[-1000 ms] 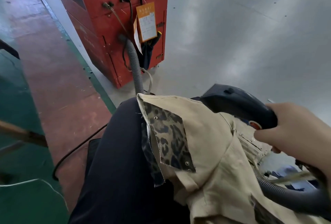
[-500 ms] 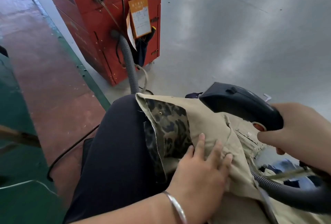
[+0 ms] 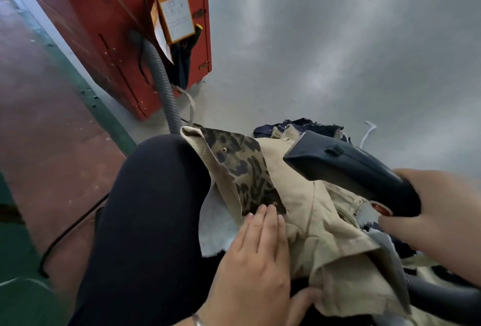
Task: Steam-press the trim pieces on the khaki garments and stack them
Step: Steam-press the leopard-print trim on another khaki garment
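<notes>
Because the person was seated with a leg (image 3: pixel 156 221) stretched up through the lower middle of the frame, the thigh served as the pressing surface, and the khaki garment (image 3: pixel 325 234) lay draped over it toward the lower right, most likely so the cloth stayed taut over a rounded support. Behind it, the red cabinet (image 3: pixel 109 39) filled the upper left of the frame, standing on the floor beside a pale grey wall, and a ribbed grey hose (image 3: pixel 161 83) ran down from it toward the knee, presumably feeding steam. More dark and khaki cloth (image 3: pixel 299 127) lay bunched just beyond the garment near the middle of the frame.

In the right half, the right hand (image 3: pixel 437 219) wrapped round the handle of the dark steamer (image 3: pixel 346 169), whose flat nose pointed left and hung just above the khaki cloth, close to the trim but not visibly touching it; that looked like the approach before a pass.

The left hand (image 3: pixel 257 258), in the lower middle, lay flat with fingers straight and close together, its fingertips (image 3: pixel 265 212) pressing the lower edge of the leopard-print trim piece (image 3: pixel 242 172), apparently to hold it smooth and keep skin out of the steam. A small metal stud (image 3: pixel 274 204) sat just beside those fingertips, and an orange tag (image 3: pixel 174 10) hung on the cabinet.
</notes>
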Motion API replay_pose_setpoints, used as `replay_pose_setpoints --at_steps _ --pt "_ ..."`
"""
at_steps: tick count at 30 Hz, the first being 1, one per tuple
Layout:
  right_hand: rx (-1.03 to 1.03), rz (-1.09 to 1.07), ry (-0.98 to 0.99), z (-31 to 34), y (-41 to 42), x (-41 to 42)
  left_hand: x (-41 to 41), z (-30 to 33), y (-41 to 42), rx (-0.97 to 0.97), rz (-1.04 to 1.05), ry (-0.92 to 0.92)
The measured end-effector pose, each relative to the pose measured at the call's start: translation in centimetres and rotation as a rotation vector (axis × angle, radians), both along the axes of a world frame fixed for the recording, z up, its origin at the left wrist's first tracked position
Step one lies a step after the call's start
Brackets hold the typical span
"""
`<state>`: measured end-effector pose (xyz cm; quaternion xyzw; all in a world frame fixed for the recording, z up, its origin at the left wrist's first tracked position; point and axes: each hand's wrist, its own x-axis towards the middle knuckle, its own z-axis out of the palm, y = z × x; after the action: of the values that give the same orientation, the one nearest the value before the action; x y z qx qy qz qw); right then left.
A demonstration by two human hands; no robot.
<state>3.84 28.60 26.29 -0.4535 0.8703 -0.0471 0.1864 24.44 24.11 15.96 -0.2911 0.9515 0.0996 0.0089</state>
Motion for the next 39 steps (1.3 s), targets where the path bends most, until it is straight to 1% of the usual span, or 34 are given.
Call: replay_pose_setpoints --at_steps 2,4,6,10,12,17,20,24,27,29,30,34,39 --pt "0.056 0.036 0.02 0.0 0.1 0.6 -0.6 -0.2 0.3 -0.026 0.001 0.01" --pt "0.105 0.069 0.028 0.1 0.0 1.1 -1.4 -0.1 0.4 0.033 -0.009 0.016" --pt "0.141 0.093 0.05 0.2 -0.3 1.7 -1.9 -0.1 0.6 0.045 -0.036 0.036" --pt "0.308 0.144 0.157 -0.3 -1.5 2.8 -1.9 -1.0 0.2 -0.088 -0.062 0.004" --pt "0.335 0.16 0.2 -0.4 -2.8 3.3 -1.8 -1.2 0.1 -0.097 -0.057 -0.012" --pt "0.26 0.192 0.245 -0.9 -7.3 3.5 -1.6 -1.0 -0.2 -0.124 -0.061 0.044" --pt "0.172 0.185 0.137 -1.8 -10.9 2.8 -1.6 -0.7 -0.2 -0.117 -0.097 0.012" --pt "0.045 0.076 -0.013 -2.5 -14.1 1.2 -1.7 -0.6 0.1 -0.101 -0.097 0.007" --pt "-0.036 0.028 -0.106 -0.2 -12.8 -0.9 -1.8 -1.1 0.0 -0.086 -0.107 0.008" --pt "-0.024 0.059 -0.122 1.6 -10.1 -1.8 -2.1 -1.2 -0.6 -0.078 -0.106 0.013" --pt "0.009 0.081 -0.093 2.1 -8.5 -2.0 -2.3 -1.2 -0.9 -0.096 -0.118 0.017" --pt "0.148 0.099 0.057 1.9 -4.1 -2.2 -3.7 -1.4 -1.5 -0.296 -0.131 -0.011" --pt "0.266 0.119 0.104 0.2 -3.7 -1.7 -4.1 -0.8 -0.8 -0.271 -0.182 -0.112"
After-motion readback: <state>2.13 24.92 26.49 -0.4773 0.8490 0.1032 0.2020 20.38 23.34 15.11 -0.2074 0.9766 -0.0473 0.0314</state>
